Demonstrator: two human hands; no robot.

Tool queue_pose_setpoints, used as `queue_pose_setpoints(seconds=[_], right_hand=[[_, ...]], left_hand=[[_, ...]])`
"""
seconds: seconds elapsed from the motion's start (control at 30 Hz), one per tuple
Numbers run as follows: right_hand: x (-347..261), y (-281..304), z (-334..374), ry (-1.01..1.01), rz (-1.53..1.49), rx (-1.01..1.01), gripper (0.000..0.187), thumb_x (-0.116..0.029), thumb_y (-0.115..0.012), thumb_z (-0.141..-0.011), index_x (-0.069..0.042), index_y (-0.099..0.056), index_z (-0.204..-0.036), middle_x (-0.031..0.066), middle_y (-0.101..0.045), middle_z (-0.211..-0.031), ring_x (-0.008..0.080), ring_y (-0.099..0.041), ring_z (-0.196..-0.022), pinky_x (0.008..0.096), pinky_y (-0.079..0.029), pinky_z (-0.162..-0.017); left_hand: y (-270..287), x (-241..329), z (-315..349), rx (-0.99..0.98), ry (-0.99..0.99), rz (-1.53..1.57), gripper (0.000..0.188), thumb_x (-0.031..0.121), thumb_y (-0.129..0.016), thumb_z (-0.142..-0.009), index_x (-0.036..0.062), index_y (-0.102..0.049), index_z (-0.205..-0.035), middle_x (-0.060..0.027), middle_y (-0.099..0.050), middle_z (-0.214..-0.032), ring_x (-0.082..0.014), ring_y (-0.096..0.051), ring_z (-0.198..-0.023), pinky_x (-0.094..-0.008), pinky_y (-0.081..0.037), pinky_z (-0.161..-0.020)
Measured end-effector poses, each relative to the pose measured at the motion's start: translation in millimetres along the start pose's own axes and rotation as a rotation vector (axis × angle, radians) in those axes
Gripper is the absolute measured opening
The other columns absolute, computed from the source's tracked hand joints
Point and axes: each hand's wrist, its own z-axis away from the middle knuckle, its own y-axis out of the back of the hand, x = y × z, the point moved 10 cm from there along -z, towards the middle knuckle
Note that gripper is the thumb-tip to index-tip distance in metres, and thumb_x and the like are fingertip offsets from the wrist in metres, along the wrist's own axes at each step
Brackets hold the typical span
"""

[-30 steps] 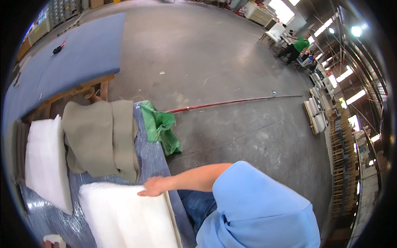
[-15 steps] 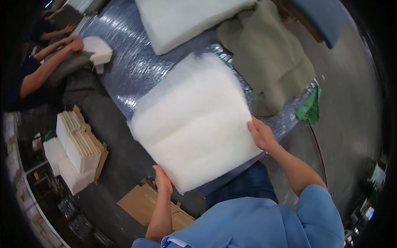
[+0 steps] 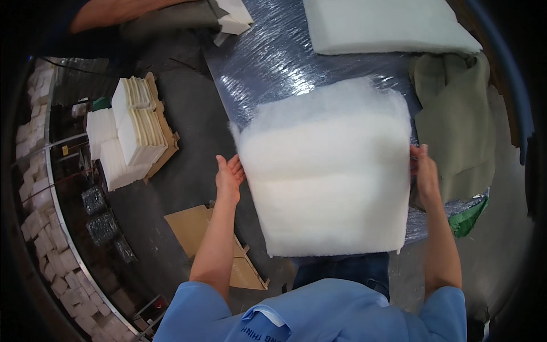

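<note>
In front of me lies a thick white sheet of fibre padding, squarish, with a thin fluffy far edge. My left hand is at its left edge, open, fingers stretched and slightly apart, the tips at the padding. My right hand is at the right edge, open with its fingers apart; the fingertips are partly hidden at the padding's side. Under the padding is a table covered in shiny plastic film. Olive-green fabric lies just right of my right hand.
A large white padding block stands at the far side. Green cloth hangs at the table's right corner. Stacked foam pieces and flat cardboard are on the floor at left. Another person's arm holds grey-green material at upper left.
My left hand has moved up along the left edge, and its fingers have spread. The padding now lies squarer to me. The view has turned, so the surroundings shifted.
</note>
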Motion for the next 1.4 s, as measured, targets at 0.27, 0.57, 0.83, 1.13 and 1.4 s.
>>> queue_pose_setpoints(seconds=[0.27,0.57,0.83,1.13,1.4], right_hand=[[-21,-28,1,0.05,0.058,0.1,0.073,-0.058,-0.035,-0.113,0.006,-0.057,-0.142,0.016,-0.062,-0.139,0.0242,-0.055,-0.126,0.0355,-0.041,-0.11],[-49,27,134,0.403,-0.268,0.138,0.072,-0.053,-0.036,-0.114,0.012,-0.053,-0.142,0.0188,-0.063,-0.139,0.0249,-0.057,-0.127,0.0354,-0.041,-0.111],[-94,86,265,0.84,-0.532,0.362,0.059,-0.043,-0.038,-0.116,0.007,-0.05,-0.145,0.0152,-0.061,-0.14,0.0227,-0.056,-0.127,0.0358,-0.041,-0.11],[-51,10,354,1.087,-0.224,0.261,0.057,-0.046,-0.054,-0.109,0.003,-0.049,-0.137,0.0129,-0.056,-0.128,0.025,-0.054,-0.119,0.039,-0.041,-0.107],[-51,-17,390,1.243,0.168,-0.011,0.055,-0.023,-0.076,-0.087,-0.001,-0.05,-0.131,0.0205,-0.056,-0.126,0.0403,-0.059,-0.114,0.0439,-0.049,-0.099]], left_hand=[[-48,13,-1,-0.07,0.064,0.02,0.068,0.059,-0.043,-0.111,0.0038,-0.053,-0.149,-0.0105,-0.06,-0.149,-0.0232,-0.058,-0.135,-0.0394,-0.048,-0.112],[-56,68,110,-0.236,-0.098,0.048,0.054,0.047,-0.053,-0.109,0.0059,-0.061,-0.143,-0.0085,-0.068,-0.136,-0.0228,-0.065,-0.124,-0.0405,-0.054,-0.104],[-80,225,231,-0.437,-0.552,0.087,0.044,0.038,-0.055,-0.106,0.0065,-0.064,-0.137,-0.0077,-0.071,-0.127,-0.0208,-0.068,-0.114,-0.0367,-0.055,-0.098],[-80,233,217,-0.488,-0.765,0.107,0.049,0.043,-0.049,-0.109,0.0056,-0.061,-0.139,-0.0088,-0.071,-0.12,-0.0218,-0.068,-0.111,-0.0389,-0.055,-0.097],[-5,179,226,-0.315,-0.823,0.807,0.081,0.065,-0.034,-0.109,0.0055,-0.03,-0.165,-0.0173,-0.039,-0.163,-0.0328,-0.047,-0.144,-0.0444,-0.04,-0.118]])
